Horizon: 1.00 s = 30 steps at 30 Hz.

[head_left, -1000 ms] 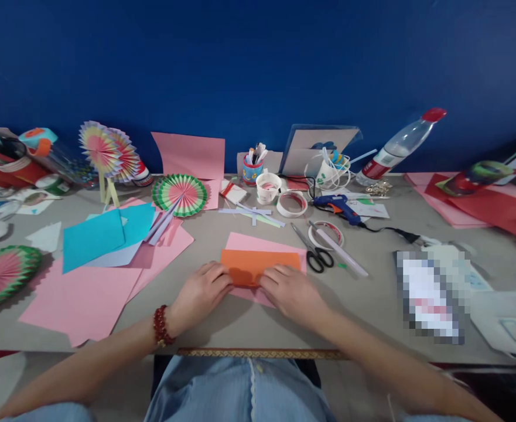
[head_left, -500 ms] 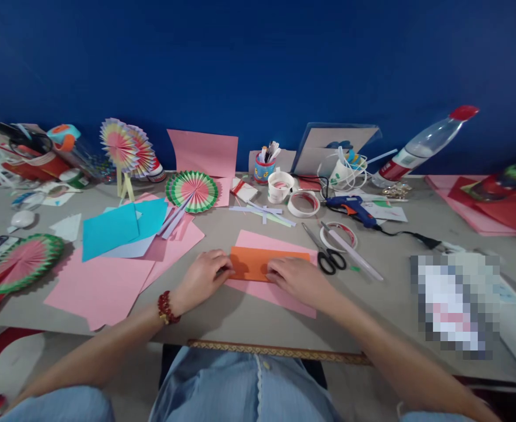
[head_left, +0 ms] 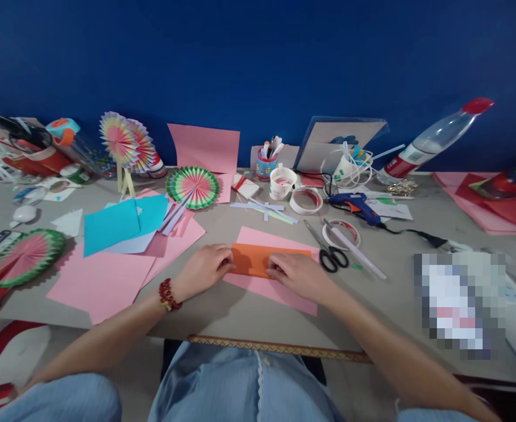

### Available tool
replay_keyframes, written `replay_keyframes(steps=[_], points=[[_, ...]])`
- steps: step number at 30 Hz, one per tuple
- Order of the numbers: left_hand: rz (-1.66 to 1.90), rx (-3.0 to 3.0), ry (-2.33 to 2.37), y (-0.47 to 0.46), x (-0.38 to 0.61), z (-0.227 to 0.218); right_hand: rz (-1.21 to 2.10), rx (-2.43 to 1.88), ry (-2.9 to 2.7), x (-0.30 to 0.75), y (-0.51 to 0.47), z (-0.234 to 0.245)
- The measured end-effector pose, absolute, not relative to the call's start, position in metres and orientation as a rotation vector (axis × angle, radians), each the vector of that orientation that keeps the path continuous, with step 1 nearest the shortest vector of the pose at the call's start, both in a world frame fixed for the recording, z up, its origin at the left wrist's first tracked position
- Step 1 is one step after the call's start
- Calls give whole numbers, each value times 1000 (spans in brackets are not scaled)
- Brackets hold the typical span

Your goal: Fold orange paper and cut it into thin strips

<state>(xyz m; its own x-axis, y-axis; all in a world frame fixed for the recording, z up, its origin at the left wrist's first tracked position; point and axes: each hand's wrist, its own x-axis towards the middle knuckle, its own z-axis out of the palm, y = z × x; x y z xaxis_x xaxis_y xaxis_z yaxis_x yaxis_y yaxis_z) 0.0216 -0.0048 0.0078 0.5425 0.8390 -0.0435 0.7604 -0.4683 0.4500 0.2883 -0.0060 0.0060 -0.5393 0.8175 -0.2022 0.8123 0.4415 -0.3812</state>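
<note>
Strip of orange paper [head_left: 251,259] lying between left hand [head_left: 205,268] and right hand [head_left: 300,274].
Both, apart, are pinching its edges; it's likely weighing little, creasing easily, suiting edge grips.

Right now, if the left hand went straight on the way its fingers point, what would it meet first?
Most likely the orange paper, whose left end the left hand seems to touch. Sliding across, it would probably reach the right hand, though depth is hard to judge.
</note>
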Motion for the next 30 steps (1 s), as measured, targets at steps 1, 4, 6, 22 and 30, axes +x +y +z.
replay_keyframes(steps=[1,4,6,22,30], points=[[249,2373,1299,-4,22,8,697,-1505,-2656,288,-6,6],[235,2389,1284,-4,21,8,700,-1514,-2661,288,-5,7],[234,2396,1268,-4,21,8,694,-1509,-2668,288,-5,6],[212,2423,1252,-3,19,4,663,-1499,-2669,287,-7,4],[174,2453,1245,-3,20,5,664,-1496,-2675,287,-6,3]])
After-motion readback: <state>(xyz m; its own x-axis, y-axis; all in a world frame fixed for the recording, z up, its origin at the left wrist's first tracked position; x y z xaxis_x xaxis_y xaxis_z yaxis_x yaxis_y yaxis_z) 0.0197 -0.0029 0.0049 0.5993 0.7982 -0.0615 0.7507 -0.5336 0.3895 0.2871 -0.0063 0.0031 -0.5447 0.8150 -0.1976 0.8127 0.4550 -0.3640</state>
